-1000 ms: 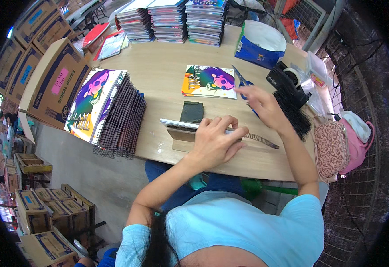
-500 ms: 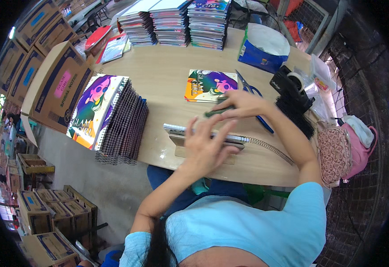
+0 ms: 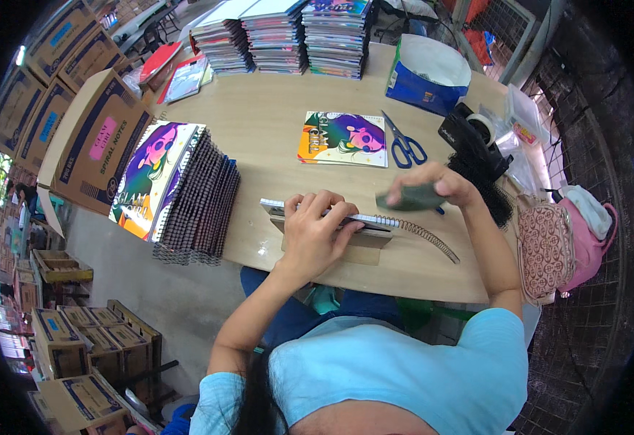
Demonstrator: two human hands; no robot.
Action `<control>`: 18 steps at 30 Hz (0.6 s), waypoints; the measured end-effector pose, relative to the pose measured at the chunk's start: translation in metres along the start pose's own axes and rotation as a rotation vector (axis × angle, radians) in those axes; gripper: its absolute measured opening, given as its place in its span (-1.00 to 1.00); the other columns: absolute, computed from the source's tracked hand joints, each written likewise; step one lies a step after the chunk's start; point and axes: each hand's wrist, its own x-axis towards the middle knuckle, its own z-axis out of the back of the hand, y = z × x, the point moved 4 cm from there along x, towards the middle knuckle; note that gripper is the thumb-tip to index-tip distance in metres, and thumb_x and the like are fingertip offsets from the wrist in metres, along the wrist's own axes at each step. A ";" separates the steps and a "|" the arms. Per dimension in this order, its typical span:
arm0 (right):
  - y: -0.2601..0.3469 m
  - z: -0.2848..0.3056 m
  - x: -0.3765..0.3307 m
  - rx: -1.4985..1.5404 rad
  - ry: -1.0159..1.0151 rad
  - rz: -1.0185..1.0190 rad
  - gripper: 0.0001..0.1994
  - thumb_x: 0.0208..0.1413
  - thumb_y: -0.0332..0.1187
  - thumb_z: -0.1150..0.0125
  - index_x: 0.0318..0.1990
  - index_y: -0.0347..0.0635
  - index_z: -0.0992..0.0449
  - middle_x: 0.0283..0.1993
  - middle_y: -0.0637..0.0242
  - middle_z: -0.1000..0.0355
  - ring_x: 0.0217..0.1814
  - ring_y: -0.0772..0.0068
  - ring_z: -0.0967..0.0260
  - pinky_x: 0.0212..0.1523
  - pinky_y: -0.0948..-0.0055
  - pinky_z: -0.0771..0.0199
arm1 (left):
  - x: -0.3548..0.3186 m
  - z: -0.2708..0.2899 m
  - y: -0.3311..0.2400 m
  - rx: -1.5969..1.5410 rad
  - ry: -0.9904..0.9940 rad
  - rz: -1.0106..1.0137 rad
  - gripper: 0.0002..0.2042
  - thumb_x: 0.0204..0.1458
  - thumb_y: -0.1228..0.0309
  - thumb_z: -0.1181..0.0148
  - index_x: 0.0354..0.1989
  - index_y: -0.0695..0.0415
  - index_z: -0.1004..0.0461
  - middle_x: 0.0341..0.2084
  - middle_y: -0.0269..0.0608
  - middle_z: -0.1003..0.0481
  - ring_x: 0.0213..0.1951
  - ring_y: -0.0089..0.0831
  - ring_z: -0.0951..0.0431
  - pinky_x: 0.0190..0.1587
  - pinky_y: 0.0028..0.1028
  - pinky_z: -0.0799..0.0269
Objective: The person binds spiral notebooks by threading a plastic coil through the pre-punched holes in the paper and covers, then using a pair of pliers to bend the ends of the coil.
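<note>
My left hand is closed over the top edge of a notebook, which stands on its long side against a small wooden stand. From the notebook's right end a metal spiral coil runs out and curves down across the tabletop. Above the coil, my right hand grips a dark green, rounded, pad-like piece; its exact kind is unclear. Beyond my hands lie notebooks with a colourful illustrated cover and dark-blue-handled scissors.
At left stands a tall stack of spiral notebooks, beside an open carton. More stacks line the table's far side. A blue box, a black tape dispenser and a pink patterned bag are at right.
My right hand has moved right, away from my left hand, carrying the green piece. My left fingers have closed onto the notebook's top edge. The coil's free end has shifted slightly.
</note>
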 end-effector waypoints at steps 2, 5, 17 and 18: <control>-0.005 0.000 0.005 -0.699 0.016 -0.232 -0.52 0.02 0.04 -0.16 -0.02 -0.08 -0.62 -0.22 0.02 -0.52 -0.18 0.05 -0.43 -0.04 0.24 -0.36 | 0.001 0.001 0.000 -0.006 0.001 -0.017 -0.71 -0.20 0.34 -0.41 -0.26 0.02 -0.51 -0.38 -0.36 -0.48 -0.29 -0.32 -0.48 -0.14 -0.31 -0.16; -0.009 0.005 0.008 -0.714 -0.018 -0.253 -0.47 0.03 0.05 -0.18 -0.01 -0.19 -0.60 -0.17 0.06 -0.52 -0.11 0.18 -0.44 -0.02 0.25 -0.36 | -0.001 0.001 0.002 -0.056 -0.001 0.048 -0.58 -0.21 0.36 -0.42 -0.11 0.05 -0.46 -0.31 -0.32 -0.48 -0.28 -0.35 -0.48 -0.13 -0.33 -0.19; -0.013 -0.004 0.035 -0.772 -0.020 -0.373 -0.48 0.05 0.03 -0.15 0.00 -0.22 -0.58 -0.13 0.04 -0.52 -0.09 0.16 -0.46 -0.02 0.30 -0.38 | -0.011 0.024 0.011 0.221 -0.120 0.071 -0.46 -0.25 0.34 -0.47 -0.01 0.06 -0.43 -0.05 -0.10 -0.37 -0.17 -0.31 -0.44 0.02 -0.22 -0.24; -0.018 -0.004 0.032 -0.348 -0.017 -0.230 -0.49 0.06 0.04 -0.15 -0.01 -0.18 -0.59 -0.19 0.05 -0.51 -0.12 0.14 -0.44 -0.05 0.28 -0.38 | -0.018 0.031 0.020 0.234 -0.175 0.112 -0.57 -0.23 0.39 -0.46 -0.12 0.08 -0.48 -0.11 -0.11 -0.38 -0.14 -0.28 -0.41 -0.01 -0.26 -0.29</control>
